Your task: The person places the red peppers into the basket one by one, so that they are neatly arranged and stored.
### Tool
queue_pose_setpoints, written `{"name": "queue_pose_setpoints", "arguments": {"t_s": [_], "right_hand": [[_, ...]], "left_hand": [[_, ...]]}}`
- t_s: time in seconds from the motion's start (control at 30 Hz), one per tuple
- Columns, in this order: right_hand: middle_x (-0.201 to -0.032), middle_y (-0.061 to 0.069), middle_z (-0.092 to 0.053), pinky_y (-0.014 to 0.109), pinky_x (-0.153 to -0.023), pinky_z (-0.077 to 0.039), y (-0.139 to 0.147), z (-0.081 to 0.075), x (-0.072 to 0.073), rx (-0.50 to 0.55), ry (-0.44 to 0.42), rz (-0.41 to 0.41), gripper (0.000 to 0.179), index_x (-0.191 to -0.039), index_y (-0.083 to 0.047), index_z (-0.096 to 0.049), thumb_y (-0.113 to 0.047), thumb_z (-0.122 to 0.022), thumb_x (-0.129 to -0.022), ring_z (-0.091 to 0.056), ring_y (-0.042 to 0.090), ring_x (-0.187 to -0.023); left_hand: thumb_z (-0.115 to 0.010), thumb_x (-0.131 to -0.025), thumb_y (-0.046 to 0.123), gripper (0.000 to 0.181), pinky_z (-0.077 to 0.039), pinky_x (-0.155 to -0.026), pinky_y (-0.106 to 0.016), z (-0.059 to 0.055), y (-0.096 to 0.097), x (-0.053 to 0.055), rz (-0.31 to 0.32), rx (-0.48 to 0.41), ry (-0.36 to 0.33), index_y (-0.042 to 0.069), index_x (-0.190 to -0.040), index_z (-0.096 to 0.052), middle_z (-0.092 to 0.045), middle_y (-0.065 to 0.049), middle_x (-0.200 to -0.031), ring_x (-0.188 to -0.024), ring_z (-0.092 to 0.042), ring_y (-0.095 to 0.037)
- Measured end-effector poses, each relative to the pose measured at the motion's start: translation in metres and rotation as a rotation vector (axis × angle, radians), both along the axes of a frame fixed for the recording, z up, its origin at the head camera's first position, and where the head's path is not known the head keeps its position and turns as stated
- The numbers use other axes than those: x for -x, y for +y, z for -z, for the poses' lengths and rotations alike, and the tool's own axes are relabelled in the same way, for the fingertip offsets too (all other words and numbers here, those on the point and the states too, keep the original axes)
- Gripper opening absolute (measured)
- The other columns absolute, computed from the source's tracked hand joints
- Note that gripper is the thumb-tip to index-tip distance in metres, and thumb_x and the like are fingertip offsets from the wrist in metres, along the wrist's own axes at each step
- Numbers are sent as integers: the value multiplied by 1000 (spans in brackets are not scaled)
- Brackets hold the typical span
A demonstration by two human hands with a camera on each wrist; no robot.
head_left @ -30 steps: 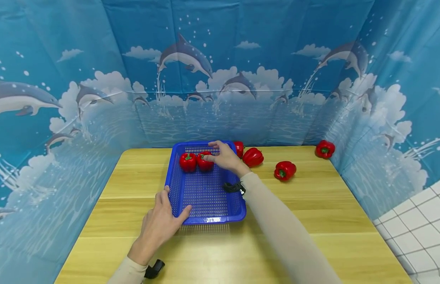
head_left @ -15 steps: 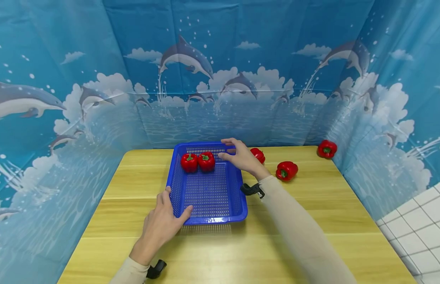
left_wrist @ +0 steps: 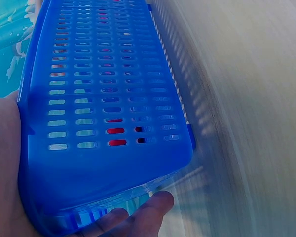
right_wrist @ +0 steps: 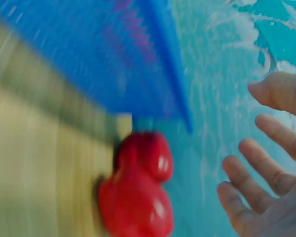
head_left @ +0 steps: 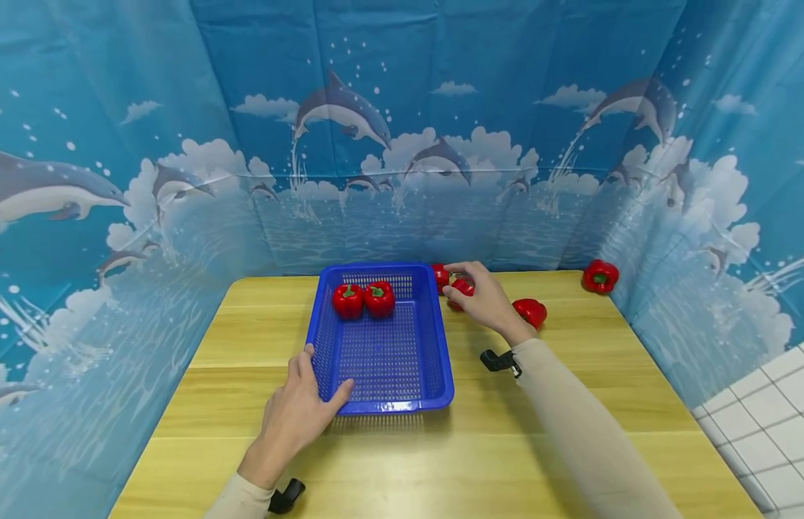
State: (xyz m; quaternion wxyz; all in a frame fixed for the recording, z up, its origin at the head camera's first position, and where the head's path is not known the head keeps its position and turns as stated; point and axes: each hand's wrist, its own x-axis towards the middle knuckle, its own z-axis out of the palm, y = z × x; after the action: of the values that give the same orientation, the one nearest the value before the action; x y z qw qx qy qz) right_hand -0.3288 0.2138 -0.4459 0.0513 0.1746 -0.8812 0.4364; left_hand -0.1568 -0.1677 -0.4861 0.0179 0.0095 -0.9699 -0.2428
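A blue plastic basket (head_left: 382, 346) sits on the wooden table with two red bell peppers (head_left: 347, 301) (head_left: 379, 299) side by side at its far end. My left hand (head_left: 296, 407) grips the near left corner; in the left wrist view its fingers (left_wrist: 160, 201) curl round the basket's end. Right of the basket, my right hand (head_left: 487, 299) hovers over a red bell pepper (head_left: 461, 295), its fingers (right_wrist: 251, 182) spread and apart from it in the right wrist view. Another bell pepper (head_left: 440, 277) lies against the basket's far right corner, partly hidden.
A red bell pepper (head_left: 531, 313) lies right of the right hand, partly covered by the wrist. One more bell pepper (head_left: 600, 277) sits at the table's far right corner. A dolphin-print curtain (head_left: 389, 223) borders the table (head_left: 389, 468) at the back and sides.
My right hand has moved right, from above the peppers in the basket, across its rim, to the peppers outside. My left hand stays at the basket corner.
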Motion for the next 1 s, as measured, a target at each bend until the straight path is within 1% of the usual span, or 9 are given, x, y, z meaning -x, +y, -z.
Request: {"name": "queue_pose_setpoints", "arguments": {"t_s": [0.03, 0.17, 0.2, 0.23, 0.4, 0.47, 0.6, 0.83, 1.0], "right_hand": [[-165, 19, -58, 68, -124, -54, 7, 2, -1, -24, 17, 13, 49, -162, -15, -65, -30, -74, -116, -64, 45, -148], [-166, 19, -59, 74, -128, -47, 37, 14, -5, -107, 61, 52, 50, -162, -14, -65, -30, -75, -116, -58, 50, -152], [-166, 20, -58, 75, -128, -46, 45, 17, -5, -127, 71, 61, 51, -162, -13, -65, -29, -76, -115, -57, 50, -153], [-167, 20, -58, 75, -124, -49, 53, 19, -6, -149, 78, 69, 52, -163, -13, -64, -29, -76, -115, -61, 51, -146], [-170, 26, -55, 78, -125, -44, 90, 30, -9, -230, 123, 68, 55, -164, -8, -63, -24, -78, -113, -56, 55, -149], [-171, 27, -55, 81, -131, -38, 103, 34, -9, -247, 118, 54, 57, -164, -7, -62, -25, -80, -112, -48, 56, -159], [-175, 28, -50, 84, -130, -34, 123, 42, -8, -280, 67, 34, 63, -166, -8, -60, -26, -83, -110, -40, 59, -163], [-181, 29, -41, 85, -124, -41, 140, 58, -7, -344, 6, -5, 74, -170, -9, -56, -22, -89, -105, -32, 63, -163], [-181, 28, -41, 85, -122, -42, 141, 64, -11, -365, -15, -17, 80, -171, -10, -54, -22, -92, -103, -30, 62, -162]], "left_hand": [[-71, -107, 72, 112, -47, -54, -37, 0, 1, -1, 0, 0, -1, 1, -179, -23, -47, -30, -172, -68, -58, -27], [-71, -107, 73, 113, -49, -56, -37, 1, 1, -1, -2, -1, 1, 1, -179, -23, -47, -30, -171, -70, -59, -28], [-71, -107, 74, 114, -49, -56, -37, 2, 1, -1, -2, 1, 1, 1, -180, -23, -47, -30, -171, -70, -59, -28], [-71, -107, 74, 114, -48, -56, -36, 2, 1, -1, -3, -3, 2, 1, -180, -23, -47, -30, -170, -70, -59, -28], [-71, -107, 73, 112, -44, -53, -35, 3, 0, 2, 0, -15, 15, 2, -179, -24, -48, -29, -169, -66, -56, -26], [-70, -107, 73, 111, -43, -52, -35, 3, 0, 3, 3, -14, 14, 2, -179, -24, -48, -29, -168, -64, -54, -25], [-69, -107, 75, 112, -43, -51, -36, 4, 0, 2, 3, -10, 7, 2, -178, -23, -49, -29, -167, -62, -54, -25], [-65, -106, 81, 115, -44, -52, -35, 4, -1, -1, 3, -5, -5, 3, -179, -22, -47, -29, -171, -65, -56, -26], [-69, -107, 75, 112, -44, -52, -36, 2, -1, 0, 1, 3, 7, 3, -179, -23, -48, -29, -169, -64, -55, -27]]}}
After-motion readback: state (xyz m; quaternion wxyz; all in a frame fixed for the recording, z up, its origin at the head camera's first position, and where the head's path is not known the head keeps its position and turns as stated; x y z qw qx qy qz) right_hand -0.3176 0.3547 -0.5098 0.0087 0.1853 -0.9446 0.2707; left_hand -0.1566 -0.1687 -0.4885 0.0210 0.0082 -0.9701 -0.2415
